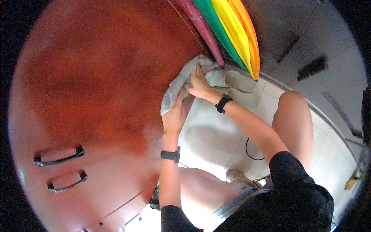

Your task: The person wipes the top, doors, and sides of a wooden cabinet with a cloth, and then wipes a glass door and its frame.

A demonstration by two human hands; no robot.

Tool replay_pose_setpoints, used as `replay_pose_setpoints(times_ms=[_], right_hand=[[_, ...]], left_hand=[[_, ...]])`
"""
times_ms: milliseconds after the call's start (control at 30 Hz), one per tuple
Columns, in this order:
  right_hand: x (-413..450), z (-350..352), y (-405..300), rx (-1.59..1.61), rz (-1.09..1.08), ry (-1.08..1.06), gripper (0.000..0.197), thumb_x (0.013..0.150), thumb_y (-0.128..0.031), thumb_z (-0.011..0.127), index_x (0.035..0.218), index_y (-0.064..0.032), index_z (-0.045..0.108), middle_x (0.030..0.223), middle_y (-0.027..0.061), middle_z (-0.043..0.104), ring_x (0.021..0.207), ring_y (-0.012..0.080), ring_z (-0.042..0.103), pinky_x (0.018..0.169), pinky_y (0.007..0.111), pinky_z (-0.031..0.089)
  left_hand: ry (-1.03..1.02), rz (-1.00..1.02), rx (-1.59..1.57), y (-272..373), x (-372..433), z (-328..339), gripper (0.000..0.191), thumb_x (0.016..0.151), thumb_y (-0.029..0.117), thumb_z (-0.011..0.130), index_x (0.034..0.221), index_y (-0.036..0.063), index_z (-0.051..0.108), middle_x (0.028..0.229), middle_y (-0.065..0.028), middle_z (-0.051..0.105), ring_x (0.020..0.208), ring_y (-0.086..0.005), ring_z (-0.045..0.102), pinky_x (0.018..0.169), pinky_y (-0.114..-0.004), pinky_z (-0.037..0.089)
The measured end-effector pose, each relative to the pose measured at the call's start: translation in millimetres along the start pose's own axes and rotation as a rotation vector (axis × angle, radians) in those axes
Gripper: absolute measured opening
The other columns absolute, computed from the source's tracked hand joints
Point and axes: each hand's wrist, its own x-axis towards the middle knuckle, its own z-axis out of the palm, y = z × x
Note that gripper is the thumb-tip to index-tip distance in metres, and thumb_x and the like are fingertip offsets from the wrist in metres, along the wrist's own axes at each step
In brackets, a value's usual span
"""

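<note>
A light grey cloth (185, 76) lies bunched along the lower edge of a glossy reddish-brown cabinet (95, 87). My left hand (174, 117) grips its near end, with the thumb visible and the other fingers largely hidden by the fabric. Farther along, my right hand (200, 85) holds the cloth with its fingers extended over it. A black band circles each wrist. Right beside the cloth's far end stand pale slip-on shoes (242, 81) on the floor.
Closed umbrellas, one pink (204, 27) and one rainbow-coloured (232, 32), hang point down beyond the cloth. Black handles (59, 158) project from the cabinet. A dark grey door-like panel (313, 87) borders the tiled floor (208, 119). A thin black cable (247, 149) lies near my legs.
</note>
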Motion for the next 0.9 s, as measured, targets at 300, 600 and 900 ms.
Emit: replay_pose_setpoints(times_ms=[300, 600, 900], right_hand=[[48, -89, -240, 0.165, -0.759, 0.551, 0.061, 0.069, -0.025, 0.064, 0.104, 0.0176, 0.037, 0.133, 0.042, 0.009, 0.126, 0.0561, 0.003, 0.101, 0.06, 0.007], [71, -125, -493, 0.082, -1.335, 0.841, 0.068, 0.068, -0.041, 0.062, 0.121, -0.0002, 0.048, 0.135, 0.0158, 0.035, 0.129, 0.0351, 0.022, 0.107, 0.05, 0.011], [69, -164, -540, -0.201, -1.43, 0.58, 0.062, 0.079, -0.042, 0.052, 0.12, 0.0043, 0.046, 0.125, 0.0179, 0.043, 0.123, 0.03, 0.032, 0.104, 0.047, 0.018]], left_hand=[[0.775, 0.085, 0.421, 13, 28, -220, 0.045, 0.084, 0.016, 0.051, 0.124, -0.0017, 0.043, 0.122, -0.0206, 0.047, 0.114, -0.0368, 0.042, 0.096, -0.047, 0.03], [1.204, -0.157, 0.523, 17, -34, -392, 0.047, 0.087, 0.019, 0.051, 0.13, 0.0053, 0.04, 0.134, -0.0196, 0.036, 0.125, -0.0332, 0.03, 0.104, -0.042, 0.019], [1.187, -0.413, 0.511, 14, -17, -426, 0.077, 0.076, 0.023, 0.058, 0.138, 0.0011, 0.018, 0.143, -0.0222, 0.013, 0.134, -0.0356, 0.008, 0.106, -0.05, 0.003]])
